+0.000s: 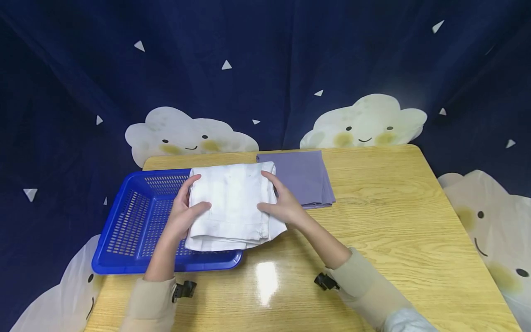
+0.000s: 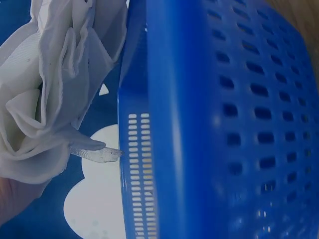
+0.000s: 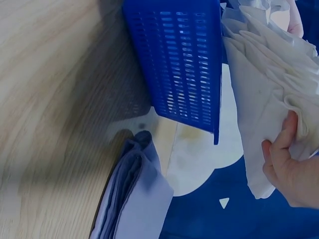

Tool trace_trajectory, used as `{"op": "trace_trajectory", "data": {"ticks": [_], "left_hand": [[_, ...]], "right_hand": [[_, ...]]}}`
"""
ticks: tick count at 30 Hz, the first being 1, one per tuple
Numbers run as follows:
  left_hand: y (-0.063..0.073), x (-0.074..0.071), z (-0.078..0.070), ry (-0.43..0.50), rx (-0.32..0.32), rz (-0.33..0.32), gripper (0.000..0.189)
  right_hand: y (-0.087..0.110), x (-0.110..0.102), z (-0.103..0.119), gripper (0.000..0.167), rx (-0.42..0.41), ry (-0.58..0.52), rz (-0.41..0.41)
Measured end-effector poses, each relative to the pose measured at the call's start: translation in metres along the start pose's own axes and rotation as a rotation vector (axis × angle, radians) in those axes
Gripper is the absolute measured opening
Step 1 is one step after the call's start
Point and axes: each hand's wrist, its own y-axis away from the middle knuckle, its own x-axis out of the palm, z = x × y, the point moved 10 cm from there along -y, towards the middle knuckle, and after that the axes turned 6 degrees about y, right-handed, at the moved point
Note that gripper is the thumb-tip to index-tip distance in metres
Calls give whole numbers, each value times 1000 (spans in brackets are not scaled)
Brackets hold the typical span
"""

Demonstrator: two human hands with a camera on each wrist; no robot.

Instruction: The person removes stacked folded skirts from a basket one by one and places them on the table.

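A folded white cloth [image 1: 230,198] is held up between my two hands, over the right side of the blue basket [image 1: 120,216]. My left hand [image 1: 182,214] grips its left edge, thumb on top. My right hand [image 1: 286,205] grips the right edge, thumb on top and fingers beneath. In the right wrist view the layered underside of the cloth [image 3: 264,94] hangs above the basket's rim, apart from it. The left wrist view shows loose folds of the cloth [image 2: 50,89] next to the basket wall [image 2: 174,124].
A folded purple cloth [image 1: 303,177] lies on the wooden table [image 1: 386,207], to the right of the basket and partly behind the white cloth. A dark blue curtain [image 1: 265,69] with cloud and triangle prints hangs along the table's back edge.
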Motion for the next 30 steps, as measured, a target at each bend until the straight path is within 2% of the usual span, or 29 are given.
{"op": "trace_trajectory", "data": {"ticks": [19,27,30], "left_hand": [[-2,31,3,63,-9,4,75],[-3,44,7,59,-2,-1,75],[-2,49,8,71,5,-1,75]], "right_hand": [[16,-26,-13,78,16,-34,1],[36,-40,11,76,37,-56,3],[40,-45,12,75,32,-52,-5]]}}
